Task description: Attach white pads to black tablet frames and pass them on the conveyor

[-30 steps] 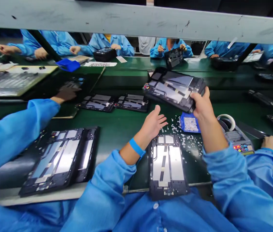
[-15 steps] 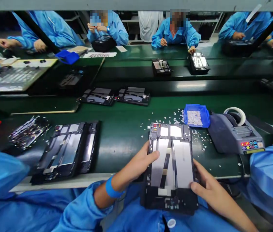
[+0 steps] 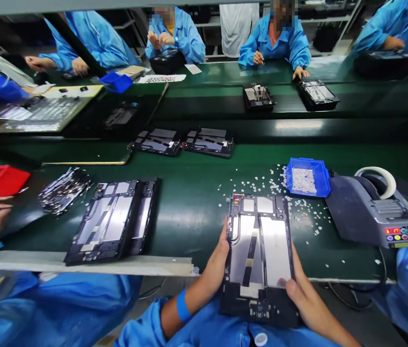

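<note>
Green, shiny counter point(image 3: 185, 202) fills most of a busy work room, and people in blue coats point(image 3: 191, 43) sit on the far side, around twelve o'clock. Clock spots here are counted from the middle of the black, flat device with silver metal plates point(image 3: 258, 250). It is right in front of the person, and its long way runs almost straight from six to twelve. Its far end is over the counter, and its near end pokes past the front edge, over the lap. I cannot tell if it touches the counter.

The grip is full, with both hands on this device. The left hand point(image 3: 214, 262) hugs the side at nine o'clock. The right hand point(image 3: 308, 294) holds the side at four o'clock, with its thumb on top, so it is nearer to the close end.

At one o'clock is a blue plastic tray point(image 3: 323, 180) of small white bits, with more white bits point(image 3: 276, 183) spilled near it. At two o'clock stands a gray tape machine point(image 3: 356, 212). Two more black devices point(image 3: 106, 217) lie overlapped between nine and ten, and another pair of dark devices point(image 3: 209, 142) lies at eleven.
</note>
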`<state>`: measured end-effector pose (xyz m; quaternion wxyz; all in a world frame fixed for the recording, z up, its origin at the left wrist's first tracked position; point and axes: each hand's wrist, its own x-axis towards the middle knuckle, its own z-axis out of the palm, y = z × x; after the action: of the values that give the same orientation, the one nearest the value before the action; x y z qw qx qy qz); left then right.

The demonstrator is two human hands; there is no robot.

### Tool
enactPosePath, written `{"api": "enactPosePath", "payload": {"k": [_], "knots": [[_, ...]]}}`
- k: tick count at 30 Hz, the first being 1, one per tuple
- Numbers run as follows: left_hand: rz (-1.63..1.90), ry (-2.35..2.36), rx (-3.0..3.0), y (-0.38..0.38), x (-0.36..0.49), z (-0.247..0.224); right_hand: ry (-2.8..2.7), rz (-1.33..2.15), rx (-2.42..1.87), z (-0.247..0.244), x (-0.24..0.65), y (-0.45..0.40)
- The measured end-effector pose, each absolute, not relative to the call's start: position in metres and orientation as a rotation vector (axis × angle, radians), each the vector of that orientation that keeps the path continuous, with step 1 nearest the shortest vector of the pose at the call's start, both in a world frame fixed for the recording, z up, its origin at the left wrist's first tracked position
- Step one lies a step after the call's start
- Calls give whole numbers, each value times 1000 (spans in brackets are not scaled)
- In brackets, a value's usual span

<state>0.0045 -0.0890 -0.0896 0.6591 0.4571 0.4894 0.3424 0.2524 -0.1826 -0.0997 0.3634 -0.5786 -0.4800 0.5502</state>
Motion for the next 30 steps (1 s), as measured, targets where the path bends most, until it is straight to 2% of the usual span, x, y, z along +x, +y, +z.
{"api": "enactPosePath", "payload": {"k": [3,6,9,13,18,22,25,30], "knots": [[881,1197,1276,-69,-4,-79,-1281,1289,-1508,-97,259,-180],[999,1342,1784,-21,-10,-55,-1281,1035,-1481,-79,274,-155],[782,1287,2315,25,-5,-29,-1318,864,-1412,-52,282,-125],[613,1221,2623,43,2,-19,-1500,751,-1310,-23,271,-93],[1004,1080,2578,33,-4,-34,-1704,820,-1353,-4,238,-34],[1231,932,2435,33,-1,-43,-1789,1140,-1307,3,211,9],[1252,1010,2190,28,3,-44,-1679,1303,-1310,0,202,17],[1052,1227,1741,8,9,-33,-1543,1228,-1321,-12,201,8]]}}
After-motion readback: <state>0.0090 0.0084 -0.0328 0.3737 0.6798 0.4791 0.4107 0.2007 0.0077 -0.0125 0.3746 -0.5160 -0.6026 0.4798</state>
